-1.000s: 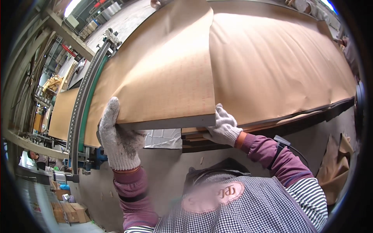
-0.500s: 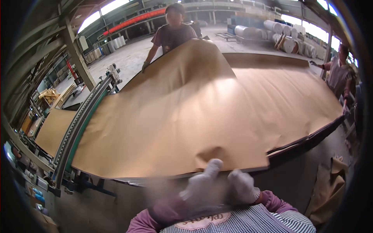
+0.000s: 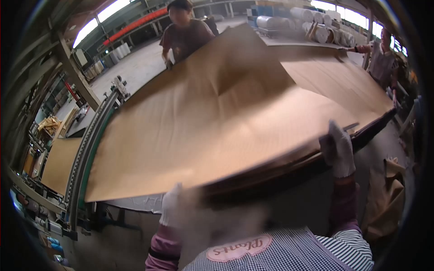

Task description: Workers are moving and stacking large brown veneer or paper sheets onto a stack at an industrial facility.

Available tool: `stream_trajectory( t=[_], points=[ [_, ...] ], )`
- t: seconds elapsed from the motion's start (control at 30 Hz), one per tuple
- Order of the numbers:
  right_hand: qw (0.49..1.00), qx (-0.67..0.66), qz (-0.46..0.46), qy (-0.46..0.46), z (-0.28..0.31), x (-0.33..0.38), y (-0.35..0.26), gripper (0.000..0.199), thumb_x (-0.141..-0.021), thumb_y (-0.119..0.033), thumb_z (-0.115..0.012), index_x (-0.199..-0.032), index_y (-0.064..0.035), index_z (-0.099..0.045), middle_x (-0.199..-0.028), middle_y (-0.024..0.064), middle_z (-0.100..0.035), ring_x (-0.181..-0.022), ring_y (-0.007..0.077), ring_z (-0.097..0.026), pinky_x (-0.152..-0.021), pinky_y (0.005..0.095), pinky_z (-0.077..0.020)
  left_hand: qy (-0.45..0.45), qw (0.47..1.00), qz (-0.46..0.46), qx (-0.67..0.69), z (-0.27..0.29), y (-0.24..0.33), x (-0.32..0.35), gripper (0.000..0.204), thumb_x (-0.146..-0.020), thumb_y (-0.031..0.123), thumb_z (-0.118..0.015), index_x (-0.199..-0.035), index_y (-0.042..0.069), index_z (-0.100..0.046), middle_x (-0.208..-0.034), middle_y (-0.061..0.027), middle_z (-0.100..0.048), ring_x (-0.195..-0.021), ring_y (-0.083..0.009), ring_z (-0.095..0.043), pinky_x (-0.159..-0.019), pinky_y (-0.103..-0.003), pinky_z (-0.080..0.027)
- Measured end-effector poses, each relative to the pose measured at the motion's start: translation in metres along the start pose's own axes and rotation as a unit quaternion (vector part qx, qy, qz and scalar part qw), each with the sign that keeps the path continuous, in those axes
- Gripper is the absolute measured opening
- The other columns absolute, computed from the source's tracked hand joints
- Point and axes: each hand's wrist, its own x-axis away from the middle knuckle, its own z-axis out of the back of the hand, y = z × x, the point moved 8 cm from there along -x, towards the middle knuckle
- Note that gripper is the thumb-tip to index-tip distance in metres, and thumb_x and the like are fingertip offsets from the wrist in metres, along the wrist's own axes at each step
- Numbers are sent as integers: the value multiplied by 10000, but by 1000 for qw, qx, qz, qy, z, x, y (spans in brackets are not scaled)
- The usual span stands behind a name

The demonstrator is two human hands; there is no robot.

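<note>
Gripping cardboard sheet: right-hand fingers, left blurred.

One view only, head cam, worn high on the person & aimed down and fwd over the near edge of a big brown cardboard sheet; own gloved left hand & right hand sit close at the bottom, so it's v. near the work. Fisheye bends the conveyor rail at left; far side shows two co-workers & the hall floor.
</note>
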Motion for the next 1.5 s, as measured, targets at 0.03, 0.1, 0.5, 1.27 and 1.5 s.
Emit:
stream_trajectory(
  t=[0.03, 0.1, 0.5, 1.27, 1.5],
  points=[
    [994, -106, -34, 18, -13, 4, 8, 283, -925, -355, -608, -889, -74, -610, -741, 24, -585, -621, 121, -588, -527, 259, -454, -36, 988, 103, 112, -40, 14, 13, 235, -970, 234, -504, -1050, 26, -577, -859, -80, -646, -711, -178, -648, -653, -316, -574],
    [981, -37, 122, -145, -64, 36, 26, 336, -941, -381, -590, -1057, -66, -602, -957, 50, -607, -822, 135, -607, -684, 289, -497, 16, 990, 108, 90, -67, 16, 7, 271, -972, 257, -504, -1069, 16, -582, -885, -94, -657, -733, -189, -657, -668, -327, -572],
    [973, 104, -19, -207, -180, 59, 98, 299, -992, -273, -453, -917, -57, -646, -701, 42, -625, -566, 98, -570, -532, 238, -460, 32, 959, 152, 236, -11, 6, 18, 481, -965, 420, -476, -1230, 19, -491, -1010, -141, -643, -886, -281, -647, -784, -418, -541],
    [936, -76, -65, -338, -272, 45, 93, 316, -964, -342, -458, -964, -58, -597, -720, 37, -597, -579, 106, -545, -506, 235, -441, 437, 890, 44, -121, 325, 70, -14, 367, -854, 133, -639, -1138, -80, -547, -1044, -229, -620, -802, -354, -669, -756, -470, -570],
    [940, -120, -81, -309, -248, 30, 84, 247, -951, -258, -522, -889, -37, -616, -696, 24, -601, -571, 97, -551, -520, 222, -452, 444, 891, -6, 92, 295, 89, -11, 310, -867, 96, -617, -1119, -72, -551, -1027, -237, -624, -784, -356, -670, -758, -489, -584]
  ],
)
